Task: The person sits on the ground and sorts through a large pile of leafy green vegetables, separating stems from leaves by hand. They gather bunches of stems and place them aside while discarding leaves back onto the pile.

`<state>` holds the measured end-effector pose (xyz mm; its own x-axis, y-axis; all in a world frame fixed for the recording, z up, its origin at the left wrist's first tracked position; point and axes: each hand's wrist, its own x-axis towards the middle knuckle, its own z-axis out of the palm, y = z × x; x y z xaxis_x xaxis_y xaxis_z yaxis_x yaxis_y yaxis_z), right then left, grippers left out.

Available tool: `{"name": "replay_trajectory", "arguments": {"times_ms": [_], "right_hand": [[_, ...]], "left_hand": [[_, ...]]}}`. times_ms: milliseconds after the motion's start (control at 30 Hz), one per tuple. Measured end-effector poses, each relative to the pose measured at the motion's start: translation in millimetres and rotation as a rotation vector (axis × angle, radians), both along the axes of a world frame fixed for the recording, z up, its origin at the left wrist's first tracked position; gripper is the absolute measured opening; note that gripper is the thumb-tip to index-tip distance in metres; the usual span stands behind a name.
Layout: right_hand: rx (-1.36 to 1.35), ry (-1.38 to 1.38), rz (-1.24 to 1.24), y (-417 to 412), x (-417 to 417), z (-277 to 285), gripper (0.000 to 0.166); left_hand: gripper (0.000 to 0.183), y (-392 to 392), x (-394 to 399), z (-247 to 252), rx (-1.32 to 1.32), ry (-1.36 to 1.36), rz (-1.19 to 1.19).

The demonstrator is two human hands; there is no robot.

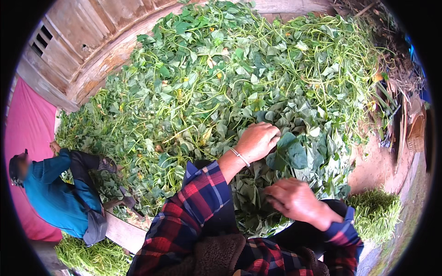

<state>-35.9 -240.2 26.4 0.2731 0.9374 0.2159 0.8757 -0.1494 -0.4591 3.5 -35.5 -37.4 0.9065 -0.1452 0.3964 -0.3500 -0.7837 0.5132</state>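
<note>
My left hand (pixel 259 139), with a pale bangle at the wrist, is closed at the base of a broad green leaf (pixel 288 153) that hangs beside its fingertips. Lower and to the right, my right hand (pixel 293 200) is blurred, its fingers curled; whether it holds anything is unclear. Under both hands lie loose, duller leaves (pixel 252 200) between my knees. Around them spreads a large heap of leafy vines (pixel 207 96) with long pale green stems and a few yellow leaves.
A person (pixel 58 193) in a teal top sits at the left, by a pink cloth (pixel 27 117). Bundled green stems (pixel 374 214) stand at the lower right, and more stems (pixel 93 255) lie at the lower left. A wooden wall (pixel 69 38) borders the heap; a woven basket (pixel 416 131) is at the right.
</note>
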Motion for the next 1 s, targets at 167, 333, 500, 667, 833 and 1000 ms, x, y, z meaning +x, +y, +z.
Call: {"name": "replay_trajectory", "arguments": {"times_ms": [167, 333, 500, 667, 833, 1000], "right_hand": [[-0.306, 0.154, -0.019, -17.2, 2.4, -54.1, 0.015], [-0.232, 0.227, -0.125, -17.1, 19.7, -58.1, 0.02], [-0.312, 0.207, -0.046, -10.5, 25.9, -65.1, 0.017], [-0.355, 0.312, -0.081, -14.1, 34.9, -69.5, 0.018], [-0.369, 0.367, -0.114, -8.6, 44.5, -70.2, 0.018], [-0.479, 0.381, -0.101, -4.9, 53.9, -79.3, 0.018]], "left_hand": [[0.02, 43.7, -10.3, 22.1, -0.136, 0.133, -0.101], [0.024, 147.1, -18.7, -59.2, -0.183, 0.439, 0.191], [0.038, 225.0, -13.9, -208.0, -0.249, 0.677, 0.423], [0.07, 227.3, 58.2, -257.8, -0.522, 0.579, 0.573], [0.065, 229.9, 99.9, -284.0, -0.516, 0.563, 0.652], [0.033, 227.3, 124.6, -298.0, -0.561, 0.374, 0.705]]}}
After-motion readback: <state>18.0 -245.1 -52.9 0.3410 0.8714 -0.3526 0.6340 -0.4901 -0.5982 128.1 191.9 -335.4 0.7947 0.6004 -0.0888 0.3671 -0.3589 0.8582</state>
